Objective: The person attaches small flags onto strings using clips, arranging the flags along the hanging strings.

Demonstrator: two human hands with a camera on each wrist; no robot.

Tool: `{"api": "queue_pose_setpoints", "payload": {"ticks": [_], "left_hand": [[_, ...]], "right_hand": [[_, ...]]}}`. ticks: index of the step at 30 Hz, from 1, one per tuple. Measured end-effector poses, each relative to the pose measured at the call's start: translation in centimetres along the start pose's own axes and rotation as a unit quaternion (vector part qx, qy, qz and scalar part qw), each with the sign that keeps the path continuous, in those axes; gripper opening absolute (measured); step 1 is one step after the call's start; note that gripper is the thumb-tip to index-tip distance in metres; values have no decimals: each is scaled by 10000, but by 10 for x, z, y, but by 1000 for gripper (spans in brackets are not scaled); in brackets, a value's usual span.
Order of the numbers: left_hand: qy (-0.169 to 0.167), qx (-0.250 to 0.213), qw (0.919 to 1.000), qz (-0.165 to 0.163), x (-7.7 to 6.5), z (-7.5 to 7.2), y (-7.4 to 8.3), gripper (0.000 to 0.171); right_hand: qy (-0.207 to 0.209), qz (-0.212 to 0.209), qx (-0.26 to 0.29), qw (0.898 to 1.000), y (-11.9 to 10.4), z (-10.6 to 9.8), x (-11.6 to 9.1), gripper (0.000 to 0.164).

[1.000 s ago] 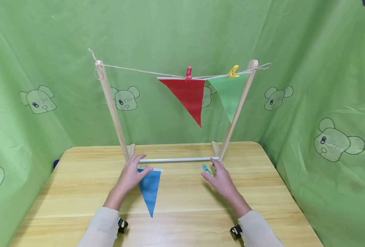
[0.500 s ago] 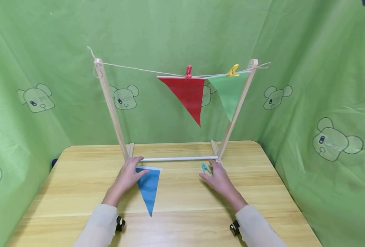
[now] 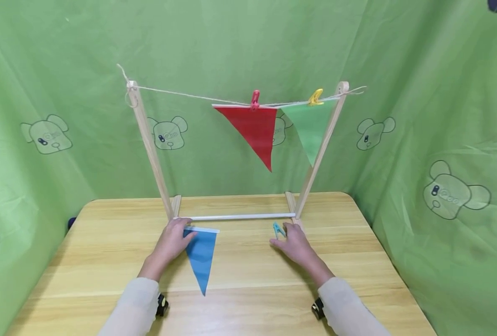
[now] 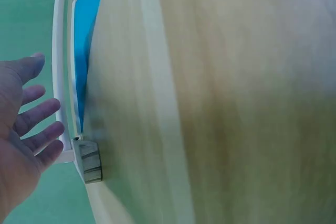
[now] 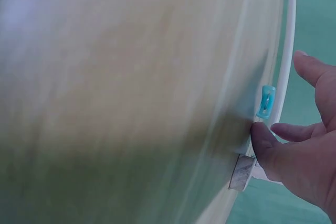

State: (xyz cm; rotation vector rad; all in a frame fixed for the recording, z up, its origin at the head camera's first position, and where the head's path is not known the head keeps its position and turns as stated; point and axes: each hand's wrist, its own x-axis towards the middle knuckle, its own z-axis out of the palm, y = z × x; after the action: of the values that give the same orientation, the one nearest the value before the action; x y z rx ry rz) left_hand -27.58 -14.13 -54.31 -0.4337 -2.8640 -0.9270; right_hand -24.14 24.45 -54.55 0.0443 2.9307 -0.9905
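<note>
In the head view my left hand [image 3: 171, 240] hovers over the upper left corner of a blue triangular pennant [image 3: 202, 256] with a white top strip. Its fingers are spread in the left wrist view, holding nothing, and the blue pennant [image 4: 85, 40] lies past the fingertips. My right hand [image 3: 296, 242] is beside a light blue clothespin [image 3: 278, 229] on the table. The right wrist view has thumb and fingers apart near the clothespin [image 5: 266, 102], without gripping it. A red pennant [image 3: 254, 130] and a light green pennant [image 3: 311, 126] hang from a string.
A wooden frame with a left post [image 3: 149, 144] and right post [image 3: 321, 149] stands at the back of the table [image 3: 252, 298]. A white rod [image 3: 240, 216] joins the posts low down. Red [image 3: 255, 100] and yellow [image 3: 316, 97] clothespins grip the string. Green curtains surround the table.
My left hand has moved slightly left across the blue pennant. My right hand has come slightly down and closer to the light blue clothespin. The hanging pennants stay put.
</note>
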Motion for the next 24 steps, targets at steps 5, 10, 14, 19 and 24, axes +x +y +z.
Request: {"api": "queue_pose_setpoints", "payload": {"ticks": [5,10,14,19,24], "left_hand": [[45,105,9999,18,1,4,-5,44],[23,163,9999,-9,1,8,-8,42],[36,236,9997,13,2,9,-10,41],[185,383,9990,99,4,9,-12,41],[218,495,9985,85,5,11,-12,42]], "right_hand": [[14,-1,-89,10000,2,2,0,83],[4,41,-140,9999,5,4,1,82],[49,65,-91,9999,5,5,3,76],[110,46,3,9999,7,7,6,65],[169,6,39,9998,9,8,8,59]]}}
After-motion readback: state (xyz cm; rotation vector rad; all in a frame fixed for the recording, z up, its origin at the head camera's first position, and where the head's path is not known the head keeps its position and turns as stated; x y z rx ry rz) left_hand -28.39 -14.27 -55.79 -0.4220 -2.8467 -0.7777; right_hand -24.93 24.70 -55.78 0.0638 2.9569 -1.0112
